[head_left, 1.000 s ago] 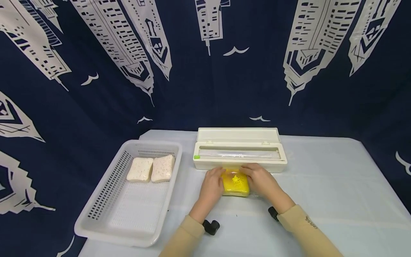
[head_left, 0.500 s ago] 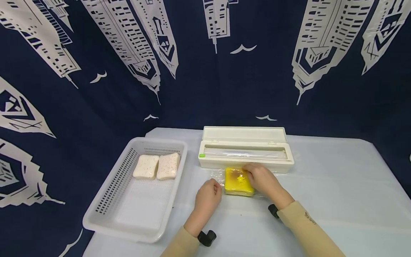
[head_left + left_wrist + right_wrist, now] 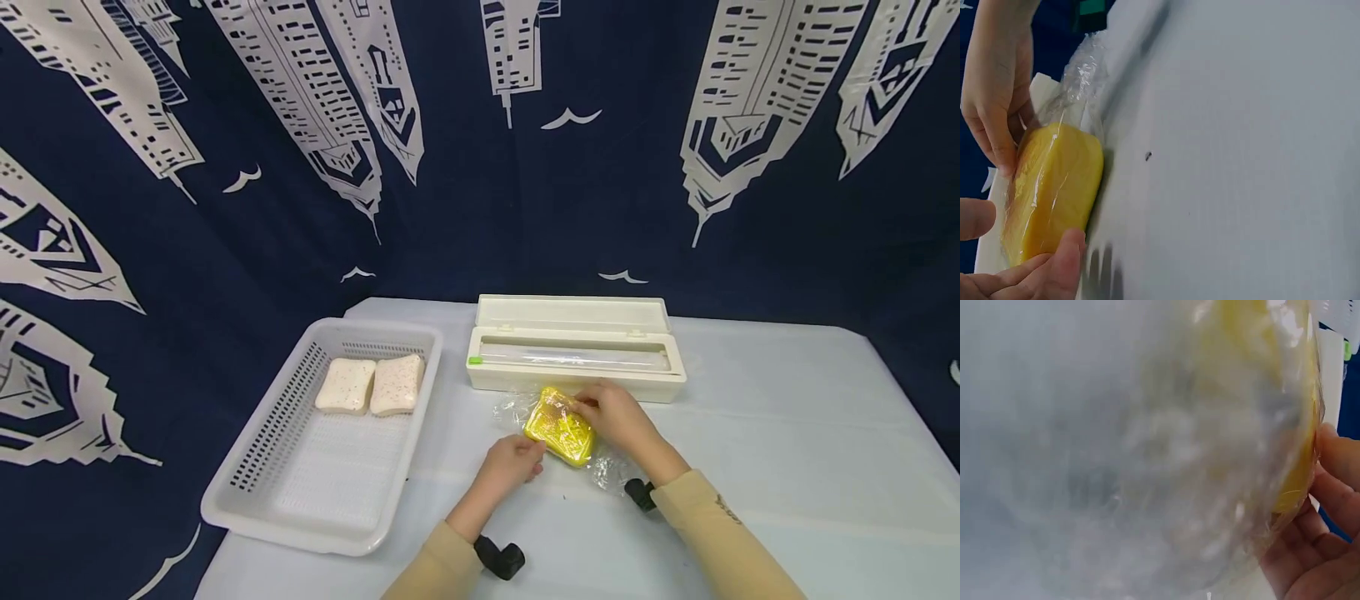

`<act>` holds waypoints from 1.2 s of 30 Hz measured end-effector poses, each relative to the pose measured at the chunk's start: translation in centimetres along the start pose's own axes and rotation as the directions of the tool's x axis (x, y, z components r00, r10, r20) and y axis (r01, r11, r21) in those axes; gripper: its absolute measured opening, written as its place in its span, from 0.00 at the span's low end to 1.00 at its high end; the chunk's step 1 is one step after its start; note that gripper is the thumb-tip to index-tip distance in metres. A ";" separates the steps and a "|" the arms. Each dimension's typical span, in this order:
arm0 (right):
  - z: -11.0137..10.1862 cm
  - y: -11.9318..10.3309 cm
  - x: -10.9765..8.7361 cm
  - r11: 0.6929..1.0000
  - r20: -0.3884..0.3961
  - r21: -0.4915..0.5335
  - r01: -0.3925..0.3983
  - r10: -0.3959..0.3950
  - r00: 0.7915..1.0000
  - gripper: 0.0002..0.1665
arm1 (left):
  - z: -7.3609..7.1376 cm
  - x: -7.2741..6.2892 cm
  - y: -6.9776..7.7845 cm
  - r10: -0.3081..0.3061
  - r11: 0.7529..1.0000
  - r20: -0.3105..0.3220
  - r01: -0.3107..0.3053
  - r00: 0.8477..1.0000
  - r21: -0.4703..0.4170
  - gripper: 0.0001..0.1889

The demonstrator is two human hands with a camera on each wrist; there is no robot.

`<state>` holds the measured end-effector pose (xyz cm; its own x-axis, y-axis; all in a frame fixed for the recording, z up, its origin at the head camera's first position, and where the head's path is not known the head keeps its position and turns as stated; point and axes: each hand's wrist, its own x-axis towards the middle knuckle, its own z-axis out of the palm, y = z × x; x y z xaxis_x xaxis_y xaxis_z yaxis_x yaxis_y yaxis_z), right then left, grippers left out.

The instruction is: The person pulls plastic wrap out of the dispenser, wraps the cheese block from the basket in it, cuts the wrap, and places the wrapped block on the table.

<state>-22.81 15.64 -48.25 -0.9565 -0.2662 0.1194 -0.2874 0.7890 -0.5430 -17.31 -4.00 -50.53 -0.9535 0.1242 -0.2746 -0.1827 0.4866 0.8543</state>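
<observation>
A yellow soap bar (image 3: 559, 427) in clear plastic film lies turned at an angle in front of the long white box, its loose film ends (image 3: 611, 468) spreading to both sides. My right hand (image 3: 618, 421) pinches its right edge, thumb over the top and fingers beneath, as the right wrist view shows. At the near left corner is my left hand (image 3: 512, 467). In the left wrist view its fingers (image 3: 1067, 256) reach the bar's near end, while the thumb (image 3: 975, 219) stands apart from it. Crumpled film (image 3: 1172, 487) covers much of the right wrist view.
Behind the hands stands the white film dispenser (image 3: 577, 383), lid raised and a clear roll (image 3: 573, 357) inside. To the left, a white plastic basket (image 3: 322, 492) holds two pale speckled blocks (image 3: 396, 385) at its far end. A dark patterned curtain (image 3: 480, 217) hangs behind the table.
My left hand drew back from the bar, then came to its near left corner. The bar has turned clockwise, and film now shows out to its right. My right hand kept hold.
</observation>
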 end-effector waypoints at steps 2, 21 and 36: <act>0.1 0.2 -0.1 0.998 0.029 0.036 -0.045 0.044 0.999 0.11 | 0.1 0.2 0.2 -0.021 0.999 -0.004 0.020 1.000 -0.049 0.18; 0.6 -3.1 -8.4 0.865 0.140 0.269 -0.424 0.400 0.906 0.16 | -0.6 -1.7 1.0 0.076 0.983 -0.012 -0.073 0.997 0.168 0.14; 0.3 -1.1 -9.3 0.815 0.230 0.300 -0.495 0.442 0.867 0.26 | -1.1 -1.7 0.1 0.010 0.996 0.081 -0.017 0.997 0.087 0.16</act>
<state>-13.60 17.08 -48.96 -0.9447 -0.0101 -0.3277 0.2542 0.6090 -0.7514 -15.98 -5.15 -49.51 -0.9326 0.1988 -0.3014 -0.1453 0.5576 0.8173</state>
